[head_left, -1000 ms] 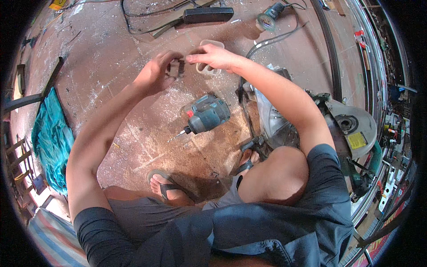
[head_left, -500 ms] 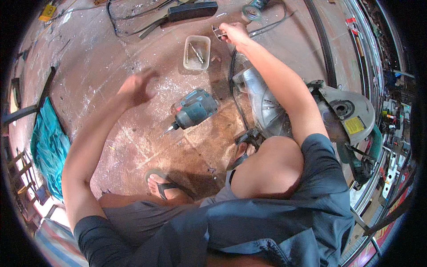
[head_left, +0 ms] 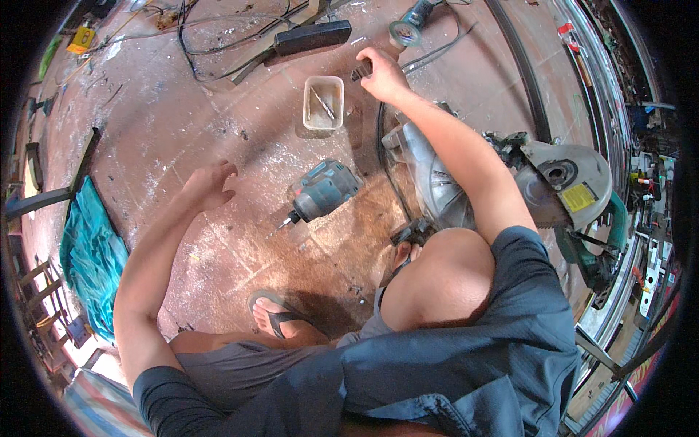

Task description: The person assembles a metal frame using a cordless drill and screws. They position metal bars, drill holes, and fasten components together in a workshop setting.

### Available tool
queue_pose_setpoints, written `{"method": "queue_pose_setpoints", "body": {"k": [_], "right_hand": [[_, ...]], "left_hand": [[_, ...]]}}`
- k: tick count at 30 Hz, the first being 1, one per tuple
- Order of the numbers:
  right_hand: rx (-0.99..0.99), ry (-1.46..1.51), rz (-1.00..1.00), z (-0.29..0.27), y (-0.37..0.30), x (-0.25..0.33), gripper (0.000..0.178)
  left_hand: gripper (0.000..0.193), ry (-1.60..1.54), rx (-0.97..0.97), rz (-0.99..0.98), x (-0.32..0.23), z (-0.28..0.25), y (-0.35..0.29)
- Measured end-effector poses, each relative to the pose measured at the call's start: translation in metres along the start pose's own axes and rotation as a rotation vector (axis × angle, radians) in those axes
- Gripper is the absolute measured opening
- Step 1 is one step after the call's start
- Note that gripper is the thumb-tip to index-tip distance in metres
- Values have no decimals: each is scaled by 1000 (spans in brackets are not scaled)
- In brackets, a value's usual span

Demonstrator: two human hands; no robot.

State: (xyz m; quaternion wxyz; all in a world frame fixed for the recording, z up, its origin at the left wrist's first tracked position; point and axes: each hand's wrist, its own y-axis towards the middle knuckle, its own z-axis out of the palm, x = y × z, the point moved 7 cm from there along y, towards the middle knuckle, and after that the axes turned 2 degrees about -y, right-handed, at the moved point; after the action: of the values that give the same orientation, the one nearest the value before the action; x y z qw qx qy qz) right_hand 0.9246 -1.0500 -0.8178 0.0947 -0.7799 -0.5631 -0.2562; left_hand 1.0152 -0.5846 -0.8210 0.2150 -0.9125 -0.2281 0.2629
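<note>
My right hand (head_left: 384,77) reaches forward, its fingers closed around a small dark metal piece (head_left: 361,71) just beyond a plastic tub. My left hand (head_left: 210,185) hovers over the floor with curled fingers apart and nothing in it. Between and nearer than both hands lies a teal-and-black cordless driver (head_left: 325,191) on its side, its bit pointing toward the lower left. The translucent rectangular tub (head_left: 309,106) holds a slim metal drill bit (head_left: 323,103). The metal piece's exact kind is partly hidden by my fingers.
A miter saw (head_left: 575,178) stands at the right, its cable running past the tub. Far off lie an angle grinder (head_left: 409,29) and a long black bar-like object (head_left: 313,38) among cables. Teal cloth (head_left: 92,255) lies left; metal lengths line the right.
My left hand has come back toward me and slightly left. My right hand has turned the metal piece, keeping hold of it. The whole view has shifted a little.
</note>
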Motion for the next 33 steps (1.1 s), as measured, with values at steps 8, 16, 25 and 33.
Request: {"method": "queue_pose_setpoints", "body": {"k": [8,16,25,33], "right_hand": [[-13,428,41,-6,-6,34,51],[224,1052,595,45,-27,36,46],[225,268,191,35,-10,47,52],[396,-234,5,36,-19,88,58]], "left_hand": [[55,40,35,46,0,12,2],[54,67,48,29,27,36,-13],[58,120,96,-13,38,28,-11],[49,16,-65,-8,81,60,9]]}}
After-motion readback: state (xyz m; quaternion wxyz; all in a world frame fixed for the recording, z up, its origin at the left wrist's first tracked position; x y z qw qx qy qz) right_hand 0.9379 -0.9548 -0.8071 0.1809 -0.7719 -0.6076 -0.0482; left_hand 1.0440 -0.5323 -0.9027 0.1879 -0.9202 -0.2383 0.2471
